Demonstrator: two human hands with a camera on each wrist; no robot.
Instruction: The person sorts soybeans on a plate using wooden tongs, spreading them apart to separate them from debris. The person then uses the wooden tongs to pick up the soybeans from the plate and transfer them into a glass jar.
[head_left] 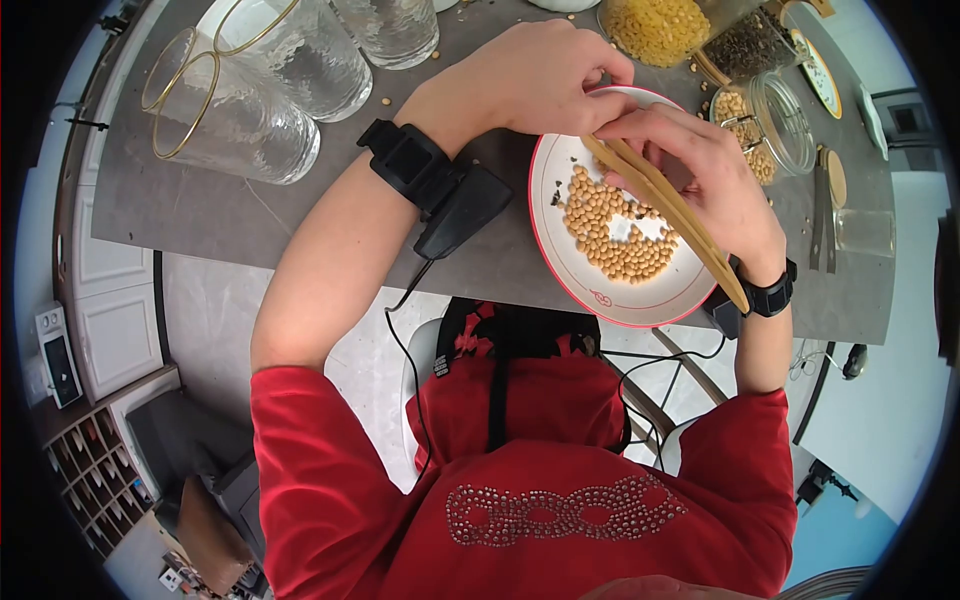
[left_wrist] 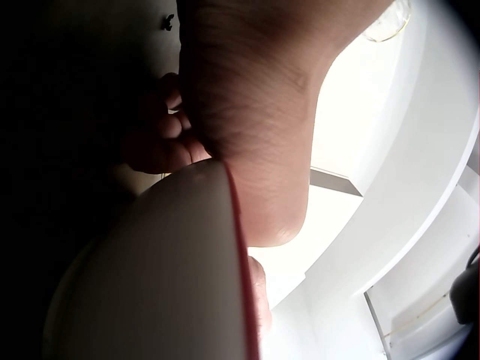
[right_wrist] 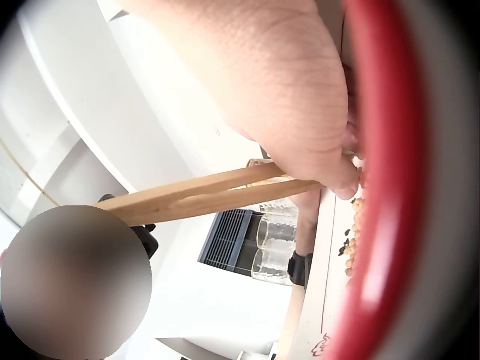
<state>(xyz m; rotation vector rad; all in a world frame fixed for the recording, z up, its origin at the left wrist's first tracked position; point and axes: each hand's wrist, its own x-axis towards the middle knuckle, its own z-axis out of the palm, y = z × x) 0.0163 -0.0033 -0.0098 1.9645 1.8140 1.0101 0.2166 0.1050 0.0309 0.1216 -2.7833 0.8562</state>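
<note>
A white plate with a red rim (head_left: pixel 560 255) holds pale round soybeans (head_left: pixel 620 250) and a few dark bits. My left hand (head_left: pixel 555 80) grips its far rim, the fingers curled over the outside; in the left wrist view the red edge meets that hand (left_wrist: pixel 247 127). My right hand (head_left: pixel 715 175) reaches over the plate with wooden tongs (head_left: pixel 680 215) in its grasp. The tongs slant across the plate, one end close to the left hand, the other beside the right wrist. In the right wrist view the right fingertips are down by the beans.
Several ribbed glasses with gold rims (head_left: pixel 230 120) stand at the left. At the back right are a jar of yellow pasta (head_left: pixel 655 30), a jar of dark leaves (head_left: pixel 750 45) and an open clip jar of beans (head_left: pixel 740 120). Stray beans dot the grey table (head_left: pixel 230 215).
</note>
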